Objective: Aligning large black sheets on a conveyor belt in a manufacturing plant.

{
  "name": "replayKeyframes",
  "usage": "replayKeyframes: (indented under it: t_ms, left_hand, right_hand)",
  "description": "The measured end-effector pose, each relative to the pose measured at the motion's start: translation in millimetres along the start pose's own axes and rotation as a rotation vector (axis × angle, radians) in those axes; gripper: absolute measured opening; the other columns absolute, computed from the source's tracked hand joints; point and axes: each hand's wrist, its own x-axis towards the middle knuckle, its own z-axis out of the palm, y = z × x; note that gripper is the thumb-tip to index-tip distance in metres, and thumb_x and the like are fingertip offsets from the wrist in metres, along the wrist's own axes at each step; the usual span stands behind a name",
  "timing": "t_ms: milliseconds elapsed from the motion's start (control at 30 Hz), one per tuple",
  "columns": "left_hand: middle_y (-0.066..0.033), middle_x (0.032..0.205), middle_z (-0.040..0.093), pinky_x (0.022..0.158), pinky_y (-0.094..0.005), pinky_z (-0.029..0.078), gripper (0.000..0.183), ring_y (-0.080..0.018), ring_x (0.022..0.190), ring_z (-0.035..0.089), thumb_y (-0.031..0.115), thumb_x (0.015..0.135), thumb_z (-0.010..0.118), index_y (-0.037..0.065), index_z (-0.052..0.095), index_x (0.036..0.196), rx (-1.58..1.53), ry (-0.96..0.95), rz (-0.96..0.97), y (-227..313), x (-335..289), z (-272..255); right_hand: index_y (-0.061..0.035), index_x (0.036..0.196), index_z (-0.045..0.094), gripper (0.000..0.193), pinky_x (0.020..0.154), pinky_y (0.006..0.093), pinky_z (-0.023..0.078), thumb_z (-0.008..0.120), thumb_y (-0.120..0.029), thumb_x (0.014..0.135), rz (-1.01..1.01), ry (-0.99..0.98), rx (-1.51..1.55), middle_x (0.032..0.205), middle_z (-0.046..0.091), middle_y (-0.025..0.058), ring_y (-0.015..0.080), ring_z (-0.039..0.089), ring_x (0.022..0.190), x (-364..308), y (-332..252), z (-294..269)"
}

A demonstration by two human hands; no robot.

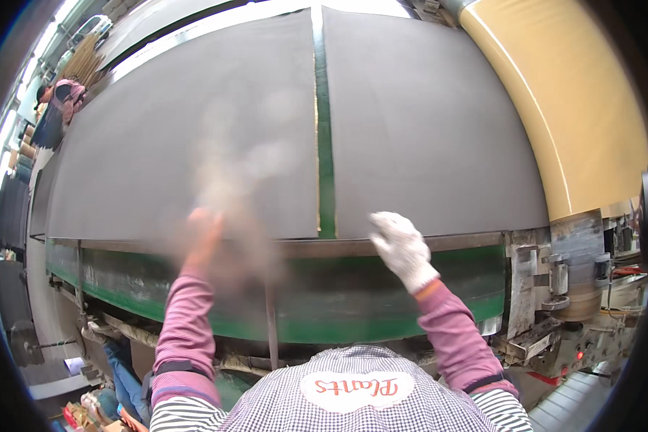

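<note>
Two large dark grey sheets lie side by side on a green belt (326, 144), which shows as a strip between them. My left hand (207, 229) is at the near edge of the left sheet (144, 151); blur hides its fingers and whether anything is in them. In a white knit glove, my right hand (402, 248) hovers by the near left corner of the right sheet (432, 137). Its fingers are loosely bent and apart from the thumb, with nothing visible in them.
A wide roller wrapped in tan material (565, 101) stands to the right. Below it are metal machine parts (536, 281) and a lit red lamp (579, 355). A metal rail (381, 247) runs along the belt's near side. At the far left another person (63, 108) stands beside the line.
</note>
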Motion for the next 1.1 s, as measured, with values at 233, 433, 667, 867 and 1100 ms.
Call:
replayKeyframes:
  t_ms: [233, 433, 667, 867, 1100]
  left_hand:
    - [-0.0196, 0.11, 0.061, 0.092, -0.0429, 0.046, 0.041, -0.035, 0.106, 0.057, 0.037, 0.087, 0.064, -0.001, 0.067, 0.103, -0.044, -0.252, -0.116, -79.8, -9.5, -2.1]
    - [-0.0174, 0.11, 0.06, 0.092, -0.0408, 0.046, 0.039, -0.0335, 0.106, 0.056, 0.035, 0.088, 0.064, 0.001, 0.067, 0.107, -0.283, -0.358, 0.139, 25.6, -17.4, -19.1]
    - [-0.0163, 0.117, 0.062, 0.096, -0.04, 0.044, 0.031, -0.0326, 0.111, 0.057, 0.032, 0.088, 0.064, 0.009, 0.072, 0.106, -0.344, -0.358, 0.135, 44.9, -5.8, -29.1]
    - [-0.0144, 0.097, 0.063, 0.086, -0.0362, 0.047, 0.024, -0.029, 0.094, 0.06, 0.021, 0.09, 0.063, -0.001, 0.068, 0.095, -0.323, -0.289, 0.088, -48.0, -10.3, -1.9]
    - [-0.014, 0.114, 0.058, 0.092, -0.042, 0.044, 0.028, -0.0334, 0.112, 0.052, 0.024, 0.086, 0.065, 0.002, 0.071, 0.1, -0.246, -0.59, 0.22, 71.5, -14.5, -25.1]
  right_hand:
    - [-0.0164, 0.124, 0.055, 0.044, 0.089, 0.0427, 0.051, 0.067, -0.028, 0.083, 0.429, -0.342, -0.269, 0.114, 0.06, 0.0096, 0.0281, 0.057, 0.111, 49.8, -10.7, 20.8]
    - [-0.0208, 0.121, 0.058, 0.044, 0.087, 0.0428, 0.053, 0.072, -0.025, 0.08, 0.568, -0.267, -0.469, 0.115, 0.058, 0.0064, 0.0251, 0.055, 0.114, 31.6, 75.0, -15.9]
    - [-0.0269, 0.121, 0.061, 0.045, 0.091, 0.044, 0.05, 0.073, -0.023, 0.078, 0.764, -0.241, -0.509, 0.119, 0.055, 0.0035, 0.0217, 0.053, 0.117, 17.5, 140.4, -87.6]
    - [-0.023, 0.124, 0.062, 0.049, 0.101, 0.0372, 0.044, 0.069, -0.015, 0.076, 0.787, -0.045, -0.235, 0.123, 0.055, 0.0048, 0.0239, 0.051, 0.121, -26.6, 244.9, -138.6]
    - [-0.0251, 0.111, 0.066, 0.031, 0.088, 0.0402, 0.053, 0.066, -0.017, 0.081, 0.87, 0.107, -0.57, 0.122, 0.057, 0.0029, 0.0254, 0.056, 0.115, -46.8, 299.8, -166.4]
